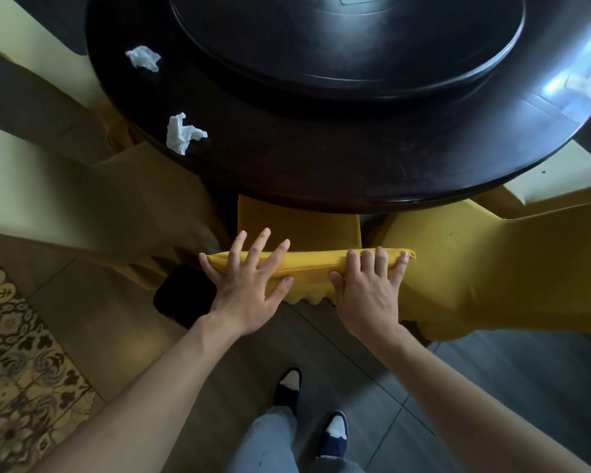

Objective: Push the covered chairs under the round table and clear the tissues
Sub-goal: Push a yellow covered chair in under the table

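Hands lay on the top edge of the yellow-covered chair [307, 264] at the centre of the frame. Your left hand [249, 288] rested flat on the left end of the chair back, fingers straight and spread wide, thumb laid along the near side of the cover. Your right hand [369, 295] held the right end of the same edge, fingers curled over the top and close together, thumb pressed against the near face. The chair seat reached under the rim of the round table [321, 179], which filled the upper half of the frame; the chair back stood just clear of the rim. A raised round turntable [348, 39] sat on the table at top centre. Two crumpled tissues lay on the table's left side: one tissue [184, 134] near the rim, left of centre, and a second tissue [144, 58] in the upper left. A second covered chair [492, 268] stood at the right, just beside the first. Your shoes [289, 387] showed at bottom centre on the dark floor [509, 387].
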